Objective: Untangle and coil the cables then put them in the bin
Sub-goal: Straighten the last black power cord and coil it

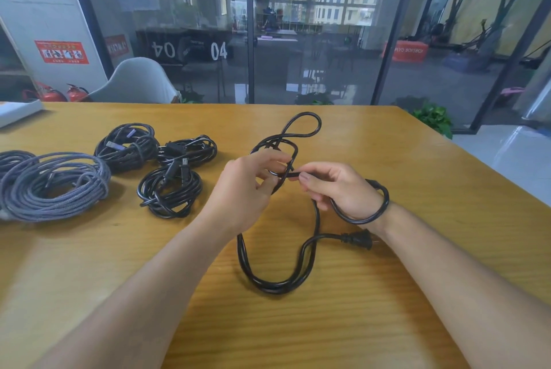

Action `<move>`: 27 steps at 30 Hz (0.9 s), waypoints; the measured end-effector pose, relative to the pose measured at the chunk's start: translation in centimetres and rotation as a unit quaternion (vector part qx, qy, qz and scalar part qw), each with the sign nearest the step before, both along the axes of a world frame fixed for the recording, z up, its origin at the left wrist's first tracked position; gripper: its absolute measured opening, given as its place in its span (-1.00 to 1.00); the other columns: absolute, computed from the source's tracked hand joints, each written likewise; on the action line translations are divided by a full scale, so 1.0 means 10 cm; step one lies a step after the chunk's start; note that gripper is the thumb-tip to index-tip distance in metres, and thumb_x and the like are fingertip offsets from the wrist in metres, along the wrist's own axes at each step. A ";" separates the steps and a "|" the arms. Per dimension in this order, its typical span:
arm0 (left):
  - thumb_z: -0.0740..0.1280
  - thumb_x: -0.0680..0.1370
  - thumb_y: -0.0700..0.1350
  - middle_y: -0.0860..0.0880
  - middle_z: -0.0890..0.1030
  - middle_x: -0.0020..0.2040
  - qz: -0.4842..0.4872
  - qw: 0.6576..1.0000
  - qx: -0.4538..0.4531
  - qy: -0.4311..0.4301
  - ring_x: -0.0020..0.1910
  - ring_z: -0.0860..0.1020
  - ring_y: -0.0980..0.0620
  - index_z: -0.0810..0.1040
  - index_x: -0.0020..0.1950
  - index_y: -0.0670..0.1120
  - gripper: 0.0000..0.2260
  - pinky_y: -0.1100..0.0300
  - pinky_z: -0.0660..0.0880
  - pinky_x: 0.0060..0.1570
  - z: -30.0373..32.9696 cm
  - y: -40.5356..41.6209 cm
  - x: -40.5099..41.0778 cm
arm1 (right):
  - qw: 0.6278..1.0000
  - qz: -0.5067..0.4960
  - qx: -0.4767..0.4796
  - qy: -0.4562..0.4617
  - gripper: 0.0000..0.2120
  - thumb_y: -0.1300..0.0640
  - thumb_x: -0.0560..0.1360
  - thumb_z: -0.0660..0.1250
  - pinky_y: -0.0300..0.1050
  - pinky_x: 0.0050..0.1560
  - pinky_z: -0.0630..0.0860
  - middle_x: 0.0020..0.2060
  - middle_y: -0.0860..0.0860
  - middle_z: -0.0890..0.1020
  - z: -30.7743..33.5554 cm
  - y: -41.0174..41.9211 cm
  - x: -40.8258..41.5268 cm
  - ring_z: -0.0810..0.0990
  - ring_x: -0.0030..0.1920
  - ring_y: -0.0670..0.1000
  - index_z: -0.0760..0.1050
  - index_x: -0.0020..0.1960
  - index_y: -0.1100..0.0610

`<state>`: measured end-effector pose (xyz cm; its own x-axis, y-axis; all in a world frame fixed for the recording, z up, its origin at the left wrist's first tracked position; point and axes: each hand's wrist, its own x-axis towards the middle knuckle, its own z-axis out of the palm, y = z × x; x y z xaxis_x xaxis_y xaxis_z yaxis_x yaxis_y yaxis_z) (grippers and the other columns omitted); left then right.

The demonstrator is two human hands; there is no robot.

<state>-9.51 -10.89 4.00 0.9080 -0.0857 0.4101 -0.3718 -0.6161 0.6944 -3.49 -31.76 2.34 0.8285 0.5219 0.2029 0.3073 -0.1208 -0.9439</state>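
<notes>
One black power cable [301,261] is the thing getting sorted here, sprawled in loose loops on the wooden worktop [417,160] right in the middle. Both hands hover over its tangled part: the left hand [250,186] has fingers curled around a strand, and the right hand [334,186] pinches the cable between thumb and fingers, with another loop wrapped round that wrist. The cable's plug [359,239] lies flat on the worktop just below the right wrist. Left of the cable sit three coiled black bundles [170,189], and further left still a fat grey braided coil [56,186]. Beyond the cable, past the worktop's far edge, there's a pale chair [134,82] against a glass wall.
</notes>
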 end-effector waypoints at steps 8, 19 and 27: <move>0.55 0.52 -0.11 0.20 0.58 -0.14 -0.012 0.999 0.049 0.003 -0.22 0.49 0.32 0.56 0.29 0.14 -0.61 0.30 0.42 -0.15 -0.01 0.03 0.00 | 0.998 0.016 -0.049 0.047 -0.74 0.15 0.64 0.38 -0.20 -0.31 0.46 -0.23 -0.09 0.50 0.07 0.06 -0.07 0.45 -0.28 -0.12 0.61 0.31 0.12; 0.26 0.69 -0.24 0.20 0.66 0.19 -0.052 0.991 0.107 0.062 0.11 0.57 0.20 0.44 0.49 0.17 -0.55 0.26 0.50 0.05 -0.03 0.06 0.03 | 0.995 0.048 -0.013 0.086 -0.75 0.25 0.58 0.46 -0.23 -0.31 0.45 -0.17 -0.07 0.47 0.06 0.05 -0.08 0.47 -0.18 -0.09 0.54 0.21 0.29; 0.31 0.66 -0.23 0.25 0.68 0.20 -0.126 0.977 0.126 0.116 -0.05 0.54 0.34 0.22 0.63 0.21 -0.38 0.29 0.44 0.01 0.00 0.06 0.05 | 0.991 0.045 0.021 0.121 -0.78 -0.01 0.62 0.36 -0.22 -0.33 0.40 -0.26 -0.04 0.44 0.07 0.06 -0.14 0.43 -0.28 -0.13 0.54 0.11 0.14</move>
<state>-9.02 -10.32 3.99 0.9107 -0.3908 0.1335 -0.3853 -0.6874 0.6157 -4.86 -31.13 3.08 0.8062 0.5911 0.0259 0.0783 -0.0632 -0.9949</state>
